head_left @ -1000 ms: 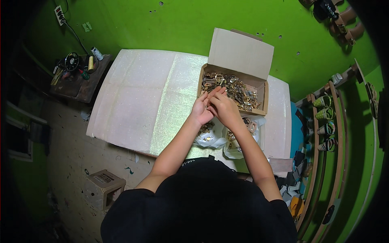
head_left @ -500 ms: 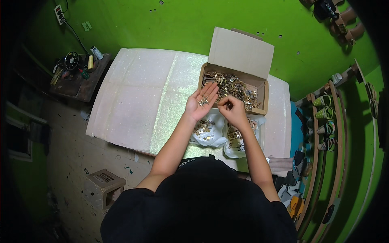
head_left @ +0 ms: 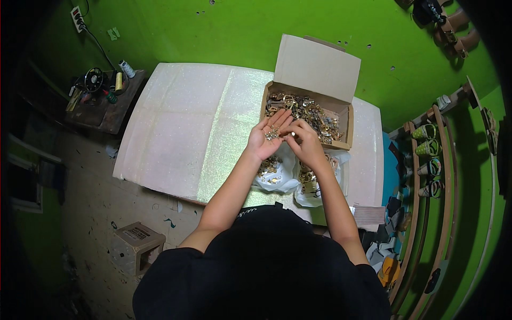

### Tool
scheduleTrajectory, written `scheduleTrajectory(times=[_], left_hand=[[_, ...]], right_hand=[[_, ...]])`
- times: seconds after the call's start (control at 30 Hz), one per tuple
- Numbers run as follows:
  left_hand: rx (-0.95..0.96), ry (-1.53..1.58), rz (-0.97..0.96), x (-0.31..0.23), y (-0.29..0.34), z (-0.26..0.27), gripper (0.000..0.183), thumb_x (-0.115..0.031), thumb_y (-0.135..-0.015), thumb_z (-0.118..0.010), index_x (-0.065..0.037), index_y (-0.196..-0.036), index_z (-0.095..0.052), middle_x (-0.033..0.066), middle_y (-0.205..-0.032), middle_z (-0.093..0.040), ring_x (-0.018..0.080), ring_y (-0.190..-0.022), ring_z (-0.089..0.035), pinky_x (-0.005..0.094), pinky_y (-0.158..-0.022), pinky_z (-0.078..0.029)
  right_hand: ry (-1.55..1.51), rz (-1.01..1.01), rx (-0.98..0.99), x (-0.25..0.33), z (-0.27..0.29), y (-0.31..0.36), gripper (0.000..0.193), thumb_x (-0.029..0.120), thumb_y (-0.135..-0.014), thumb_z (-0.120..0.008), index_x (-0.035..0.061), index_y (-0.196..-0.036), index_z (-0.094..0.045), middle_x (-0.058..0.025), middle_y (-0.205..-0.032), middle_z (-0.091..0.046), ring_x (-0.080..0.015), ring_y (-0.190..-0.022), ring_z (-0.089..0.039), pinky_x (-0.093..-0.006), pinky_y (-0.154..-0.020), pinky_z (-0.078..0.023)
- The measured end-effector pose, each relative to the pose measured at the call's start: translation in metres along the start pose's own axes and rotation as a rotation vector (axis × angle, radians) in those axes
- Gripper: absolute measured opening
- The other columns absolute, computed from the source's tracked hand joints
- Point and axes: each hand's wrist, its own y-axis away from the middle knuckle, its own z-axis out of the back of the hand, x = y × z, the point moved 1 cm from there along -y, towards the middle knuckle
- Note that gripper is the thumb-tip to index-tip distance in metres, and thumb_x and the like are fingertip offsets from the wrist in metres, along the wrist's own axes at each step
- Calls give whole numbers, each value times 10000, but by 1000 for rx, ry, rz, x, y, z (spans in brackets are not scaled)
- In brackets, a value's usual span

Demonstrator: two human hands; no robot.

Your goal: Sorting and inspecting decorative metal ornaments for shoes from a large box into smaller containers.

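Note:
My left hand [head_left: 265, 137] is palm up, slightly cupped, with its fingers stretched toward the box. A small heap of shiny metal fittings [head_left: 272, 134] lies on that palm. Beside it, my right hand [head_left: 303, 141] has its fingers bent into a pinch at the edge of the left palm; what they hold is too small to make out. Just beyond both hands, an open cardboard box [head_left: 345, 145] is filled with mixed gold and dark metal fittings [head_left: 306, 113]. Below the hands are two white plastic bags, the left bag [head_left: 282, 184] and the right bag [head_left: 309, 199], both holding metal pieces.
A pale glittery sheet covers the table [head_left: 170, 117]. At the left stands a dark sewing table [head_left: 109, 117] with thread spools. A small box-like stool [head_left: 137, 245] is on the floor. Wooden racks [head_left: 445, 176] with footwear line the right, near scraps of material [head_left: 381, 256].
My right hand has moved slightly left and up, so its fingers now meet the left palm. My left hand has shifted a little to the right, still carrying the metal fittings.

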Motion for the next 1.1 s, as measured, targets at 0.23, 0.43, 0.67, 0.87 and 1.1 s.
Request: scheduleTrajectory(times=[0.23,0.43,0.67,0.87,1.1], left_hand=[[39,-147,19,8,0,-4,443,-238,-921,-203,-2,-1284,-301,111,-1343,-315,246,-1233,-304,362,-1030,-239],[112,-152,40,9,-2,0,456,-246,-923,-171,-12,-1302,-268,118,-1348,-297,251,-1246,-280,373,-1036,-229],[110,-136,36,10,-4,1,454,-238,-922,-166,-13,-1301,-274,122,-1347,-300,251,-1250,-271,376,-1042,-215],[108,-144,37,9,-2,3,455,-251,-922,-174,-17,-1295,-291,117,-1347,-305,246,-1241,-290,383,-1036,-225],[29,-27,18,4,0,-1,440,-249,-922,-199,-13,-1270,-330,120,-1327,-340,246,-1231,-317,387,-1016,-268]], right_hand=[[353,206,50,12,-11,-9,207,95,-655,-647,108,-860,-626,-87,-826,-514,-255,-835,-522,-361,-738,-421],[417,338,35,8,-15,-9,184,132,-636,-664,104,-811,-615,-63,-836,-519,-238,-828,-518,-340,-674,-396],[409,292,40,6,-16,-8,193,136,-654,-648,56,-815,-578,-95,-850,-519,-262,-824,-518,-358,-684,-401],[215,205,-16,3,-13,-9,188,107,-649,-629,31,-810,-569,-96,-810,-531,-252,-739,-536,-342,-643,-428],[-35,76,-89,-2,-3,-3,130,53,-660,-625,-6,-765,-576,-78,-676,-540,-141,-561,-518,-249,-526,-422]])
